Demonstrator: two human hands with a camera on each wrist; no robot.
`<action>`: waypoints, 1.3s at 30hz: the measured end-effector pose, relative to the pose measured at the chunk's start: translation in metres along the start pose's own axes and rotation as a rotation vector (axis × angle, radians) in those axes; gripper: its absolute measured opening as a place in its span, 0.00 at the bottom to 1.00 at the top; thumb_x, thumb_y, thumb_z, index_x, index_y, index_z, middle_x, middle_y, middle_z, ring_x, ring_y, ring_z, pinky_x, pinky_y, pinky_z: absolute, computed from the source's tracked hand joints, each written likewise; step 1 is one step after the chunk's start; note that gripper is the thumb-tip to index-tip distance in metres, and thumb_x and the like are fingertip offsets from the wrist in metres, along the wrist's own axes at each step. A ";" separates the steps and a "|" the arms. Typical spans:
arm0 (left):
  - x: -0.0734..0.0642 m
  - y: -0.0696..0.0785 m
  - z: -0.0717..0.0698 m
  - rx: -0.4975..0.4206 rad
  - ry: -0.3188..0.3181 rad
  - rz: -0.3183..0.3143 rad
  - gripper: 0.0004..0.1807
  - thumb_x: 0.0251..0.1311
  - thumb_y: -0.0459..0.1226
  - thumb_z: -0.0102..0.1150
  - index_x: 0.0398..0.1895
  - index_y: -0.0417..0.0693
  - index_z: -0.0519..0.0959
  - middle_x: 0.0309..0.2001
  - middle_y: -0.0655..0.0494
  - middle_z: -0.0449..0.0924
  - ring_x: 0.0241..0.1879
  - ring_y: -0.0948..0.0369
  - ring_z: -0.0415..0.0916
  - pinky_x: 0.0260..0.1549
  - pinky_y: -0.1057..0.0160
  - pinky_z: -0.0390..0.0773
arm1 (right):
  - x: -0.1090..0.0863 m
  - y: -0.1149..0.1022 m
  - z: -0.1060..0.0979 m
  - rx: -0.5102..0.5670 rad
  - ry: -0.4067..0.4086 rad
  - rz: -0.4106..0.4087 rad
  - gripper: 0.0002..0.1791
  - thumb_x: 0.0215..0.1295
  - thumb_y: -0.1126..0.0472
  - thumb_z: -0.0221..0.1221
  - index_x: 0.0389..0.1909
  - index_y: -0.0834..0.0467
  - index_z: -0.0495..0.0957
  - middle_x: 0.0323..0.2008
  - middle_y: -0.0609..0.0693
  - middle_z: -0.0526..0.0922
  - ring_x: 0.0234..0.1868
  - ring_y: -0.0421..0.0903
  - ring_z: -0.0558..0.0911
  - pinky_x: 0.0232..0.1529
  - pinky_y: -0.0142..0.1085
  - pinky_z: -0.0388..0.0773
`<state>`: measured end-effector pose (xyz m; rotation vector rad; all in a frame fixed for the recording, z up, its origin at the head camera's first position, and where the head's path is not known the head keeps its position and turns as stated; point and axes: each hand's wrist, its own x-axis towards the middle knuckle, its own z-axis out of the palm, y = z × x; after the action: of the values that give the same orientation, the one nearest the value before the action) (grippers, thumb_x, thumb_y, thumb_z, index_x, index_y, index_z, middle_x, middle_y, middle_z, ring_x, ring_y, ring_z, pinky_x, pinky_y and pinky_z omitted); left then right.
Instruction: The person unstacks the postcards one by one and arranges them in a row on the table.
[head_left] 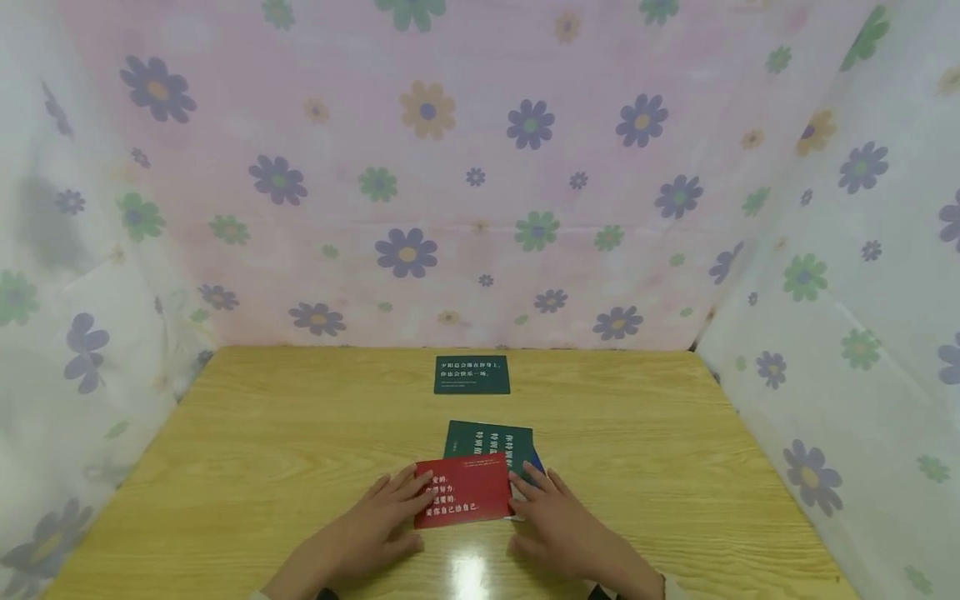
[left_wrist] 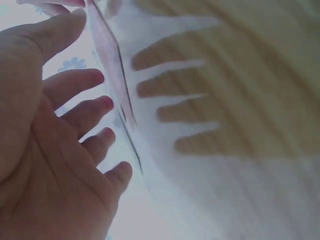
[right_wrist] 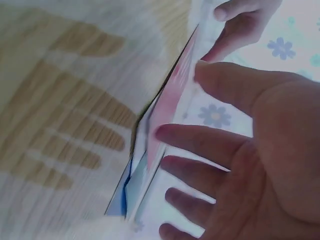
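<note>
Red card [head_left: 467, 493], lower centre of head view, overlapping green card [head_left: 489, 440]. Left hand [head_left: 375, 521] touching red card's left edge, right hand [head_left: 561, 523] at its right; fingers of both extended, loosely spread. Second green card [head_left: 472, 377] higher, mid-frame.

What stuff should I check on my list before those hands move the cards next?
1. Red card on top: ok, it overlaps the near green card.
2. Left hand at the red card's left edge: ok.
3. Right hand at its right edge: ok.
4. Edges lined up: not ok, the near green card and a blue corner stick out.
5. Far green card stacked with them: not ok, it lies apart.
6. Hands pressing firmly: cannot tell.
</note>
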<state>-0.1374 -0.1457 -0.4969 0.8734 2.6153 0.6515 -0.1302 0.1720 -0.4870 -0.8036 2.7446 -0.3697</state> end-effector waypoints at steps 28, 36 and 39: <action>0.012 -0.017 -0.012 0.016 0.089 -0.098 0.51 0.51 0.58 0.74 0.74 0.41 0.68 0.80 0.41 0.52 0.81 0.42 0.41 0.77 0.38 0.47 | 0.035 0.037 -0.014 0.170 -0.018 -0.087 0.54 0.52 0.47 0.77 0.76 0.63 0.62 0.80 0.62 0.54 0.80 0.65 0.48 0.76 0.64 0.52; 0.013 -0.017 -0.009 0.001 0.096 -0.111 0.51 0.53 0.58 0.73 0.74 0.40 0.68 0.80 0.40 0.53 0.81 0.42 0.42 0.77 0.38 0.47 | 0.037 0.035 -0.013 0.167 0.001 -0.088 0.53 0.51 0.47 0.77 0.74 0.64 0.64 0.79 0.60 0.56 0.80 0.64 0.50 0.76 0.63 0.53; 0.013 -0.016 -0.009 -0.018 0.092 -0.112 0.50 0.54 0.57 0.73 0.74 0.39 0.67 0.80 0.40 0.53 0.81 0.41 0.42 0.77 0.38 0.47 | 0.037 0.033 -0.013 0.168 0.011 -0.094 0.53 0.51 0.48 0.78 0.74 0.64 0.65 0.79 0.60 0.56 0.80 0.64 0.50 0.75 0.64 0.55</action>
<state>-0.1589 -0.1520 -0.4993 0.7008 2.7129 0.6987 -0.1808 0.1808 -0.4913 -0.8894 2.6483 -0.6165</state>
